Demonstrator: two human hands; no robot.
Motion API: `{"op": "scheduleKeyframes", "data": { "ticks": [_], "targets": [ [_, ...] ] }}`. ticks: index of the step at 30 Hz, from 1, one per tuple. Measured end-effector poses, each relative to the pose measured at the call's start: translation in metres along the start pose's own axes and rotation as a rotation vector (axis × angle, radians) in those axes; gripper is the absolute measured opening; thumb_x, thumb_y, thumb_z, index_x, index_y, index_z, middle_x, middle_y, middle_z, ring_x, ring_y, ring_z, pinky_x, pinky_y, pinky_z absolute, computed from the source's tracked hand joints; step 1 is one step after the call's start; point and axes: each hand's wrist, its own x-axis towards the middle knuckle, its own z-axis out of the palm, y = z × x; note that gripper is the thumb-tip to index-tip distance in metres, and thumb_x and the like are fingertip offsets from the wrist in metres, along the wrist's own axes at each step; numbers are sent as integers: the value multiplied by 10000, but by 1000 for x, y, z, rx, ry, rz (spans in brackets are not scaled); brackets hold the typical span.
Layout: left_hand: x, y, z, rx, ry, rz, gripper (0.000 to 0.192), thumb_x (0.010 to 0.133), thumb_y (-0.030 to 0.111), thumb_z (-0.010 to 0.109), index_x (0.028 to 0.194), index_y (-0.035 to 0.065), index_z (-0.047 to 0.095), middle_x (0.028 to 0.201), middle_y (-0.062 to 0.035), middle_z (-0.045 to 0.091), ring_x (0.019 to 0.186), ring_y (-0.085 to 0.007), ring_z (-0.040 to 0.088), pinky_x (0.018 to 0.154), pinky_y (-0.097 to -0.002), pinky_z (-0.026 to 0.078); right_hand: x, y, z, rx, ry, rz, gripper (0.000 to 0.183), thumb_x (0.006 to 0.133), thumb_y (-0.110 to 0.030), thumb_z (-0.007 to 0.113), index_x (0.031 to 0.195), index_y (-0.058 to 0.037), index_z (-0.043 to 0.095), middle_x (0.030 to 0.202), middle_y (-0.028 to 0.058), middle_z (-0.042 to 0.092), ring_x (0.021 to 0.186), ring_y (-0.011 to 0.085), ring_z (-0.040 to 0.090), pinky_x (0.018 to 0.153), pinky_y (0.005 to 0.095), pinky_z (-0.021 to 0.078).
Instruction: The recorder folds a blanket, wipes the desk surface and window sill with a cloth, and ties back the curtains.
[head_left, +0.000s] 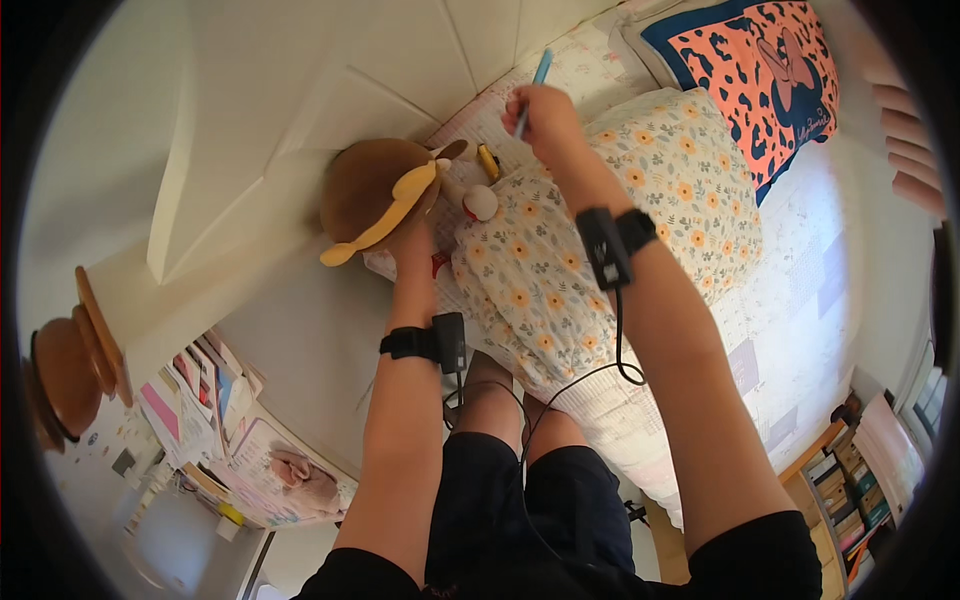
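My right hand (541, 120) is closed around a slim blue stick-like object (543, 66), which looks like a pen or marker, above the bed near the wall. My left hand (414, 244) reaches against a plush toy (375, 180) with a large brown head and a yellow band; the toy hides its fingers, so its grip cannot be seen. Between the hands, a white rounded part (480, 202) with red at its edge lies by the toy. A small yellow and black object (489, 162) rests on the bedding. A floral quilt (555, 255) is bunched below my right forearm.
A Minnie pillow (757, 82) in orange and navy lies at the bed's head. The cream wall (405, 45) borders the bed. Papers and books (202, 397) are stacked at lower left. A shelf with boxes (844, 487) stands at lower right. Cables run from both wrist devices.
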Motion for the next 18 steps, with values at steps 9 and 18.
{"op": "scheduleKeyframes", "data": {
  "ticks": [9, 18],
  "targets": [
    [-57, 20, 15, -210, 67, -368, 639, 904, 477, 683, 1383, 91, 512, 1378, -52, 527, 1180, -218, 560, 934, -375, 448, -44, 76, 7, -1398, 265, -225, 276, 798, -254, 670, 962, -36, 710, 916, 193, 713, 877, 355, 704, 779, 446, 554],
    [-60, 43, 9, -74, 130, 169, 655, 855, 104, 768, 1424, 14, 457, 1446, -75, 486, 1306, -205, 467, 1068, -340, 387, -44, 74, 5, -1279, 237, -249, 348, 764, -332, 732, 920, -28, 664, 880, 157, 703, 835, 327, 691, 753, 441, 531]
  ]
}}
